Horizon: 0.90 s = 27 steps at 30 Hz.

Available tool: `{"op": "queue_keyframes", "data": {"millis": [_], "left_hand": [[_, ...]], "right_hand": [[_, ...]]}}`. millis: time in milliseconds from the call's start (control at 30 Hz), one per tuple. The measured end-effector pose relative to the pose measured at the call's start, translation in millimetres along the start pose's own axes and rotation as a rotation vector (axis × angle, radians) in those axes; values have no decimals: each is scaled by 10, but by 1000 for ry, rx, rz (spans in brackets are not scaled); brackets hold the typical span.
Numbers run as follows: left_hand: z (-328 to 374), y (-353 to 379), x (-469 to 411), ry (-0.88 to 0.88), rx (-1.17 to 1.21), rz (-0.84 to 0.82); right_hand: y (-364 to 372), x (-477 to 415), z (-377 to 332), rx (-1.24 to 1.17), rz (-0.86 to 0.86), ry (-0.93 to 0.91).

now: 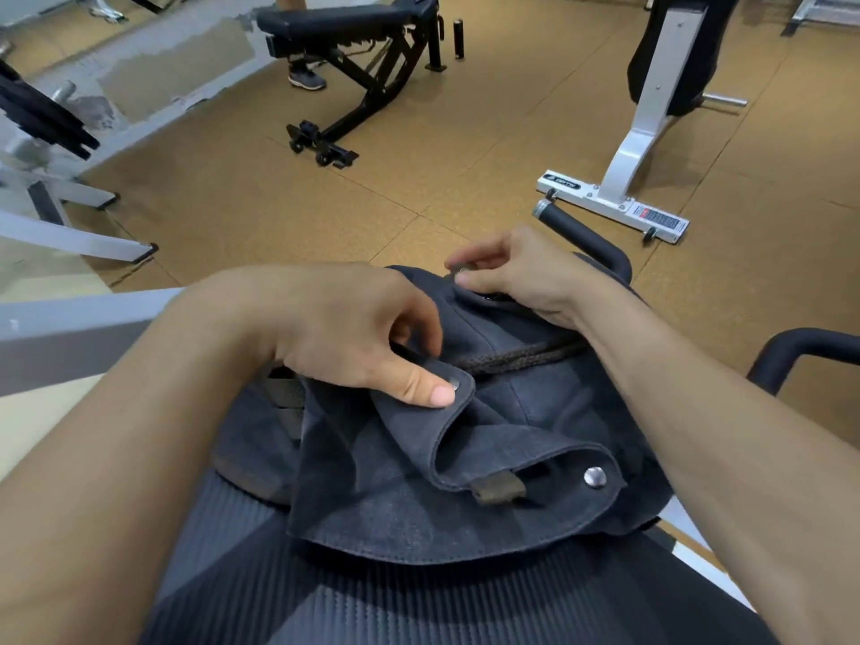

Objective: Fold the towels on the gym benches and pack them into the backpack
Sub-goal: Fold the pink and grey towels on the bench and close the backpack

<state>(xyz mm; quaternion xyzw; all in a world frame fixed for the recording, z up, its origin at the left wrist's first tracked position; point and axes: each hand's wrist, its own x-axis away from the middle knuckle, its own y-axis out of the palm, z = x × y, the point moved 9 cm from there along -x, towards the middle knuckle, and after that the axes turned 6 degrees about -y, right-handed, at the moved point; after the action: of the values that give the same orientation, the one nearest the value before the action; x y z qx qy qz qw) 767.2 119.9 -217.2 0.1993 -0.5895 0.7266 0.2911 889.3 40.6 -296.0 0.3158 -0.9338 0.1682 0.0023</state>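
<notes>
From the head camera I see a cork-coloured gym floor (419, 188) with a black adjustable bench (353, 25) at the top and, behind it, someone's shoe (306, 79). A white machine base (614, 202) stands to the right, and a black foam-covered handle (577, 235) pokes out just past my hands. Nothing blocks my view of the dark grey backpack (465, 458), which lies on the ribbed black pad (372, 607) of the bench I am working at. My left hand (353, 332) pinches the corner of the backpack's flap (419, 495), thumb pressed beside 1 metal snap; a 2nd snap (594, 476) shows on the flap's other corner. My right hand (516, 277) pinches a small metal fitting at the backpack's far top, fingers close together. A dark drawstring cord (516, 358) runs between my hands.
</notes>
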Motion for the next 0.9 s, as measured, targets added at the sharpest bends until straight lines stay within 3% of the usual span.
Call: {"op": "queue_keyframes", "data": {"millis": [133, 267, 300, 367, 467, 600, 733, 900], "left_hand": [[110, -237, 130, 124, 134, 82], [172, -690, -23, 115, 135, 630], [186, -722, -117, 109, 188, 677], [182, -663, -371, 96, 310, 591], [88, -469, -641, 75, 409, 469], [-40, -348, -738, 22, 378, 573], [-21, -336, -725, 55, 238, 638], [125, -462, -542, 196, 112, 939]], "right_hand": [[-24, 40, 69, -56, 27, 36], [-125, 30, 62, 81, 134, 5], [-167, 21, 82, 111, 173, 16], [-239, 57, 101, 33, 214, 54], [-226, 166, 126, -183, 140, 96], [-206, 164, 203, -523, 88, 110], [-262, 157, 177, -541, 142, 77], [-369, 229, 72, -495, 181, -2]]}}
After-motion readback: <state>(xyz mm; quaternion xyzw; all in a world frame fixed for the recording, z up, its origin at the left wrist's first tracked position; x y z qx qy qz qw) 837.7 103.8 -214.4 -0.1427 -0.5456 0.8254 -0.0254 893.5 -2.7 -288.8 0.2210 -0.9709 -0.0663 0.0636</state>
